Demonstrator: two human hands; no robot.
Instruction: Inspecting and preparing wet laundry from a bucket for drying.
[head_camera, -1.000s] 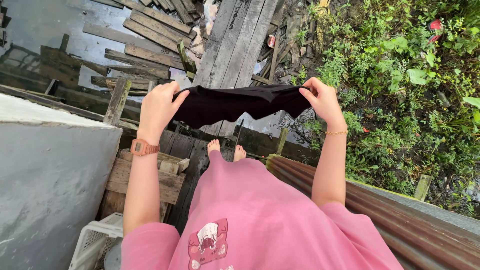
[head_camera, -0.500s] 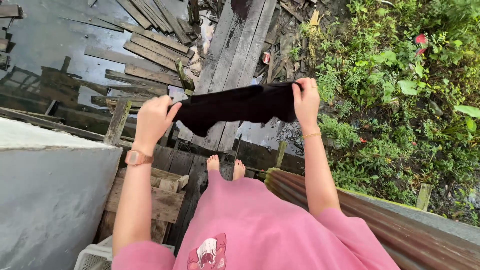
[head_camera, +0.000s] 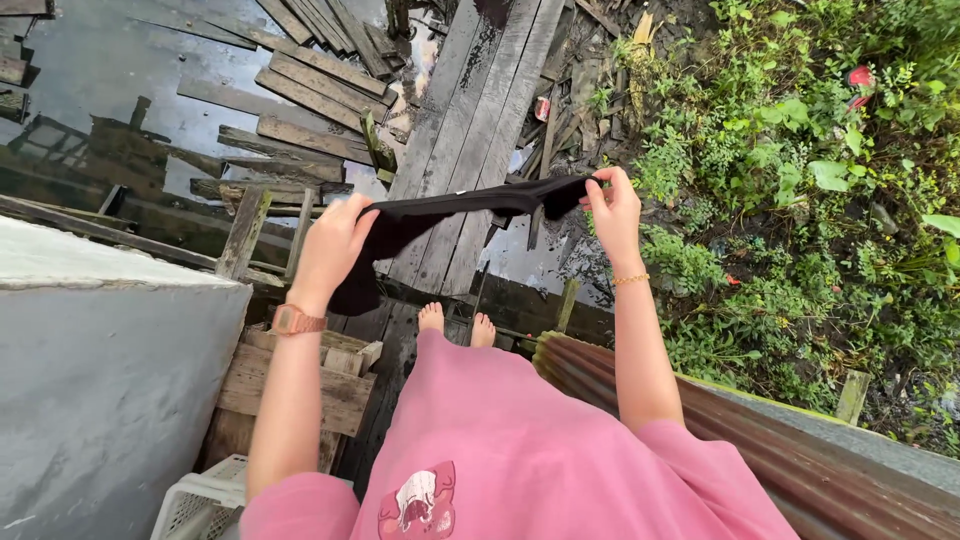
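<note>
Behind left hand (head_camera: 335, 245), cloth's (head_camera: 470, 205) end.

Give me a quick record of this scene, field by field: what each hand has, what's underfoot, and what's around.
Left hand: grip closed on one end of the black cloth
Right hand: pinches the other end
Cloth: stretched between both hands, left end hanging down
Underfoot: wet wooden planks
Left side: grey wall, white crate
Right side: rusty corrugated sheet, green plants
</note>
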